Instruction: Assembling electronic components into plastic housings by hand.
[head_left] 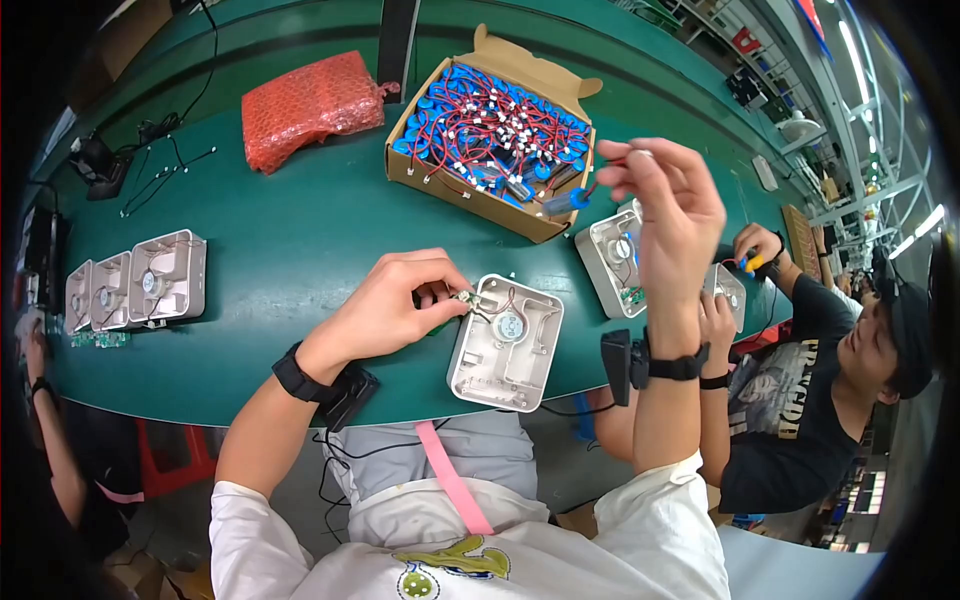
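My left hand [392, 305] pinches a small circuit board [467, 298] between thumb and fingertips. The board is at the upper left edge of an open white plastic housing [480, 352], which lies near the table's front edge. Inside that housing sit a round silver speaker [510, 326] and thin wires. Raised to the right, my right hand [668, 205] is closed on the red wire lead of a blue cylindrical battery [566, 203]. The battery hangs tilted beside the right front corner of a cardboard box [465, 203].
The box holds several blue batteries [500, 125] with red leads and white connectors. Behind it to the left lies a red bubble-wrap parcel [312, 108]. More white housings stand at left [170, 275] and right [605, 262]. At right, a co-worker [800, 390] handles another housing.
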